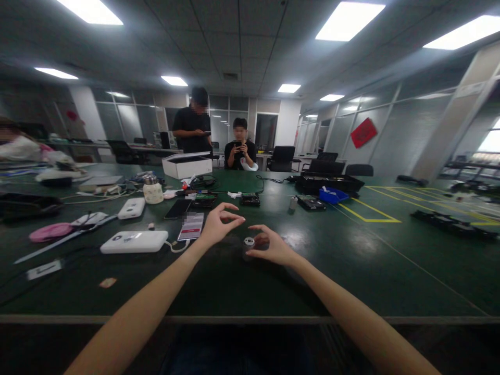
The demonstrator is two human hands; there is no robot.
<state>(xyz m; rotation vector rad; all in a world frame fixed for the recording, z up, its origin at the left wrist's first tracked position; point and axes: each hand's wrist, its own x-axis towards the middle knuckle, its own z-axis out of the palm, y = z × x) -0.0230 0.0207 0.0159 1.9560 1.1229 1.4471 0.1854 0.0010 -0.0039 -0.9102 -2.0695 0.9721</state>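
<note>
A small grey metal cylinder [248, 249], looking like a small motor with holes in its top face, stands upright on the dark green table. My right hand [272, 246] curves around its right side, with the thumb at the front and some fingers behind; the index finger reaches out above. How firmly these fingers press cannot be made out. Up and to the left of the cylinder hovers my left hand [219, 225]. Its thumb and fingers are bent but apart, with nothing between them.
On the left lie a white power bank [135, 242], a lit phone [191, 227], a dark phone [177, 209] and pink-handled scissors [50, 232]. Farther back are circuit boards [250, 199], another metal cylinder [292, 203], a blue bin [333, 195] and a white box [187, 166]. Two people are beyond.
</note>
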